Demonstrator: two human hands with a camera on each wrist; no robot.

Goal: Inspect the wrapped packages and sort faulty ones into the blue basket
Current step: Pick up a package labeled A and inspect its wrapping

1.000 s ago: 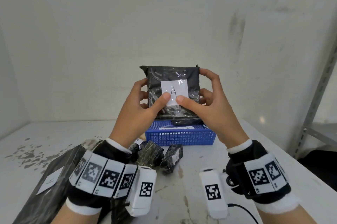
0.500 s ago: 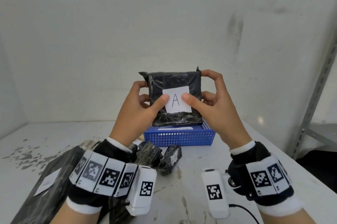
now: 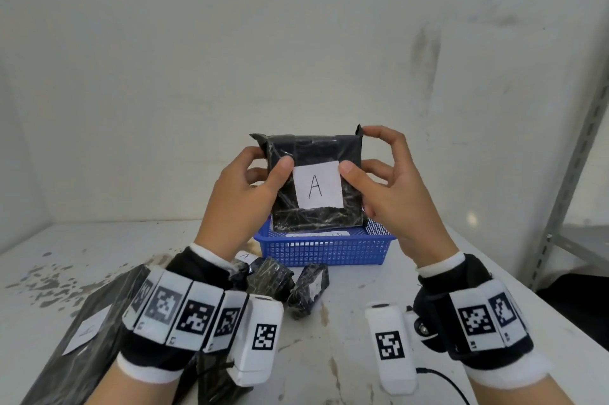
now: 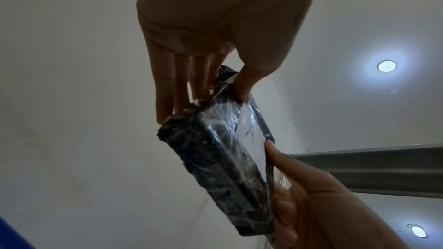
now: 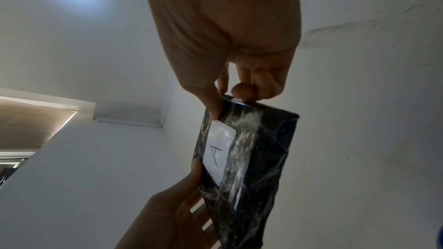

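A black wrapped package (image 3: 316, 154) with a white label marked "A" is held upright in the air above the blue basket (image 3: 324, 248). My left hand (image 3: 244, 188) grips its left edge, thumb on the front and fingers behind. My right hand (image 3: 389, 187) grips its right edge the same way, with the index finger on the top right corner. The package (image 4: 223, 160) shows edge-on in the left wrist view, and in the right wrist view the package (image 5: 249, 158) shows its label. Clear film wraps it, wrinkled along the lower part.
The basket holds something with a white label. Two small black wrapped packages (image 3: 309, 286) lie on the white table (image 3: 346, 338) in front of it. A large flat black package (image 3: 82, 328) lies at the left. A metal shelf frame (image 3: 573, 173) stands at the right.
Both hands lowered the package slightly and tilted its top toward me; the thumbs slid outward off the label, so the "A" is fully uncovered.
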